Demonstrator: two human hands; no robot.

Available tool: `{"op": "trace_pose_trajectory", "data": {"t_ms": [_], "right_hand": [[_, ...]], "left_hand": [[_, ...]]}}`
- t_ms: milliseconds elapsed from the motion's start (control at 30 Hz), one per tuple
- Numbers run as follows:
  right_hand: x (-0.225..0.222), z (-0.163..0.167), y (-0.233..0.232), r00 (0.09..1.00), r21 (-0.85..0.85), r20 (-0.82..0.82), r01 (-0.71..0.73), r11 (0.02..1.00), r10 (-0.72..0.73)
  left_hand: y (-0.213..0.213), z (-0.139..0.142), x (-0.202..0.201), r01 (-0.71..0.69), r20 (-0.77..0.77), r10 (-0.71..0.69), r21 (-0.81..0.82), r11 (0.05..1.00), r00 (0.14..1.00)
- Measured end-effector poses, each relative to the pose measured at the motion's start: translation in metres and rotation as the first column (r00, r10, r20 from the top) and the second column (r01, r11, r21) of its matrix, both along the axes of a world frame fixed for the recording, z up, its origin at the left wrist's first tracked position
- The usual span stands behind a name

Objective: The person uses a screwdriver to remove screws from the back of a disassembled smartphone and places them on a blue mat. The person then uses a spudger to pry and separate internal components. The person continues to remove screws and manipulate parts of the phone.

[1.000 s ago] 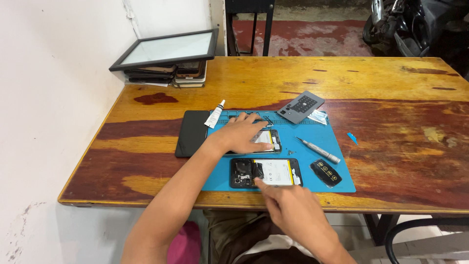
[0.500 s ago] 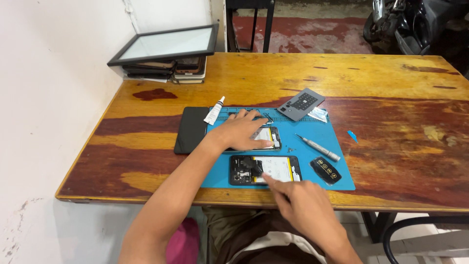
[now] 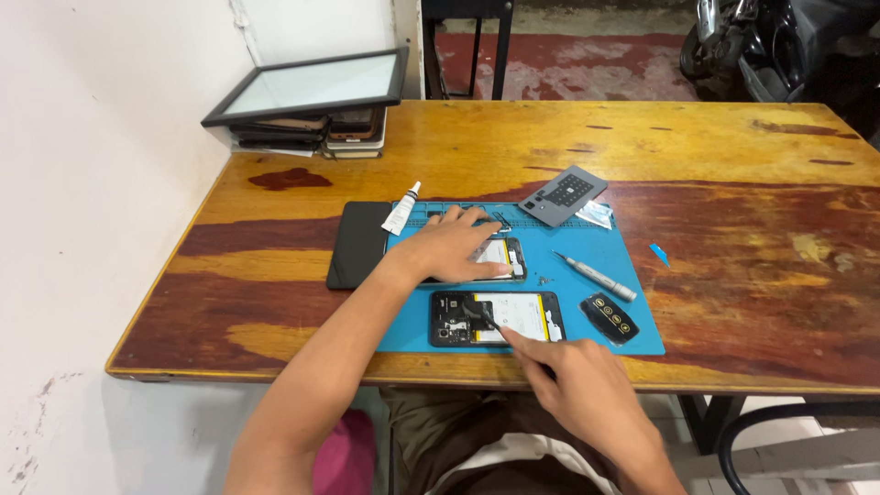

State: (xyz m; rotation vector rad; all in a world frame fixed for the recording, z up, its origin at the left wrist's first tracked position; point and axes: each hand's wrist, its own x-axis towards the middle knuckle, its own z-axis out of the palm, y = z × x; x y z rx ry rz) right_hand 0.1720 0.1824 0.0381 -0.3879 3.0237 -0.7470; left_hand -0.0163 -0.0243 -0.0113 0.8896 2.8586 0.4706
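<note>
Blue rubber work mat (image 3: 632,316), near edge of wooden table (image 3: 733,156). Opened black phone with white battery (image 3: 500,318): right hand (image 3: 587,399) grips a thin tool over it. Second opened phone (image 3: 506,257): left hand (image 3: 449,246) flat on it, fingers spread. Nearby: silver screwdriver (image 3: 594,277), white glue tube (image 3: 401,209), grey card (image 3: 563,194).

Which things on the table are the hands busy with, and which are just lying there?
In use:
- opened phone, nearest the right hand, which pokes a thin tool into it
- second opened phone, under the left hand
- blue mat beneath both

Just lying about:
- screwdriver
- white tube
- grey keypad plate
- framed panel on the stack
</note>
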Motion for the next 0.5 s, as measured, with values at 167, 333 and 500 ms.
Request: {"op": "trace_pose_trajectory", "data": {"t_ms": [167, 333, 500], "right_hand": [[-0.005, -0.017, -0.019, 0.967, -0.100, -0.211, -0.169, 0.981, 0.145], [0.004, -0.026, -0.028, 0.944, -0.068, -0.224, -0.265, 0.962, 0.244], [0.014, -0.019, -0.019, 0.963, -0.080, -0.112, -0.254, 0.964, 0.244]], "left_hand": [[0.000, 0.003, 0.001, -0.004, -0.011, 0.004, -0.019, 1.000, 1.000], [0.001, 0.002, 0.000, 0.004, -0.016, -0.005, -0.028, 1.000, 1.000], [0.001, 0.001, 0.001, 0.002, -0.015, -0.002, -0.030, 1.000, 1.000]]}}
